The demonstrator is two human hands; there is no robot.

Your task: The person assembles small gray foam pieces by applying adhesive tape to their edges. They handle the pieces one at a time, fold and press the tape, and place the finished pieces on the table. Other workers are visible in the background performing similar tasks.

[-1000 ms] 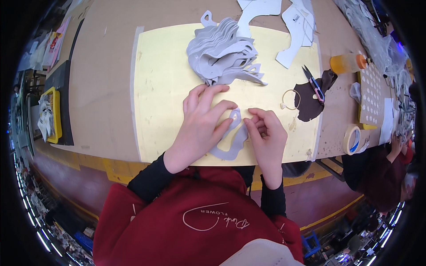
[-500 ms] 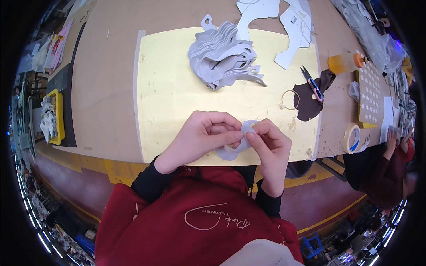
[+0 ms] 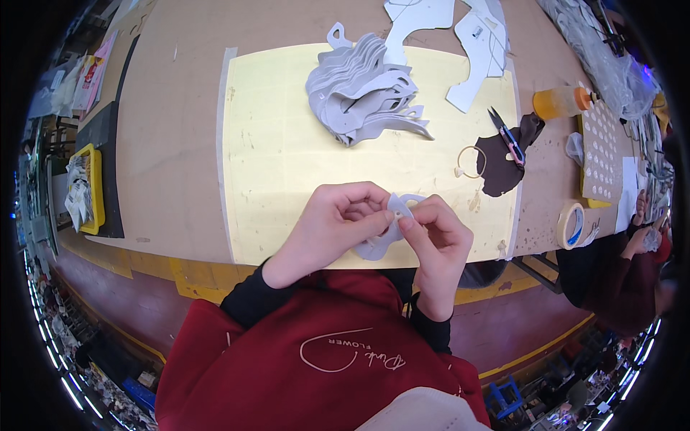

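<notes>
Between both hands, close to the table's near edge, is a small curved grey cut piece (image 3: 372, 249), fabric or leather by its look. My left hand (image 3: 338, 224) pinches it between thumb and fingers. From the other side my right hand (image 3: 440, 241) pinches the same piece, thumb tip close to the left thumb. Parts of it are hidden behind the fingers. Beyond the hands, a loose pile of similar grey pieces (image 3: 352, 93) lies on the pale yellow sheet (image 3: 273, 144).
At right, thread snips (image 3: 509, 136) lie on a dark brown scrap (image 3: 496, 176) beside a thin ring (image 3: 471, 161). Farther right are an orange bottle (image 3: 557, 103) and a tape roll (image 3: 571, 224). White cut pieces (image 3: 474, 61) lie behind; a yellow tray (image 3: 95, 188) sits left. Another person (image 3: 611, 280) is at right.
My left hand has shifted slightly right. Between the thumbs, the grey piece shows a little more. The other person's hands at right have moved.
</notes>
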